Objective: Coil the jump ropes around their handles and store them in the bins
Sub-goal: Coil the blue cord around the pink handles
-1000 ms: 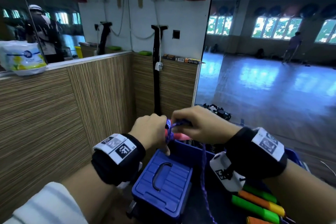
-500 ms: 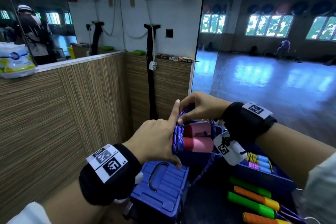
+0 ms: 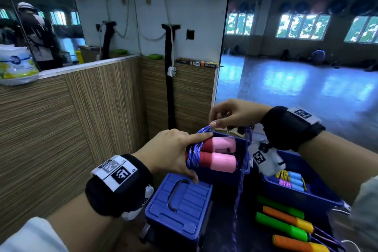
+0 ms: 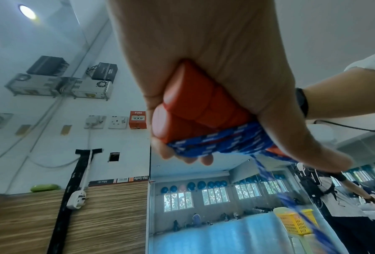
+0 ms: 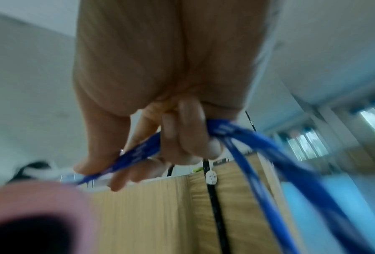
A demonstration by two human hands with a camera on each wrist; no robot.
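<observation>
Left hand (image 3: 171,153) grips pink handles (image 3: 219,154), ends hidden | right hand (image 3: 231,113) pinches blue rope (image 5: 242,137), blurred

Red-and-pink handles (image 3: 216,154) are wrapped in blue-and-white flecked rope (image 3: 194,152); blue bins (image 3: 302,196) at four o'clock.

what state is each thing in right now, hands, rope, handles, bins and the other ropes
left hand: grips the two handles together
right hand: pinches the rope above the bundle
red and pink handles: side by side, partly wrapped
blue rope: several turns on the handles, the rest hanging loose
lidded blue bin: closed
open blue bin: holds coiled ropes with blue handles
green and orange ropes: lying outside the bins
</observation>
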